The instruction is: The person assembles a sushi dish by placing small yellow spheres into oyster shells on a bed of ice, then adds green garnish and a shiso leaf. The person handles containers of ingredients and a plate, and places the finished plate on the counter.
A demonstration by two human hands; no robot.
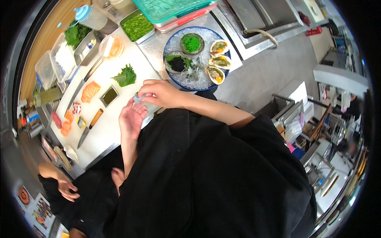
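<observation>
My right hand (pixel 160 94) pinches a small, pale, translucent piece (pixel 139 98) at its fingertips; its exact kind is too small to make out. Just below it, my left hand (pixel 132 119) is palm up with the thumb apart, its fingertips close against the piece. Both are over the near edge of a white cutting board (pixel 107 135). On the board are a green shiso leaf (pixel 125 75), a small square dish of dark sauce (pixel 109 96), orange fish slices (pixel 90 92) and a wooden-handled knife (pixel 91 127). A longer knife (pixel 75 93) lies farther left.
A round blue-rimmed plate of ice (pixel 204 84) holds oysters (pixel 214 75), green garnish (pixel 191 43) and black garnish (pixel 176 63). Behind stand a tray of chopped greens (pixel 137 26) and a teal-lidded container (pixel 166 10). A sink (pixel 258 18) is far right. A co-worker's hand (pixel 67 188) is lower left.
</observation>
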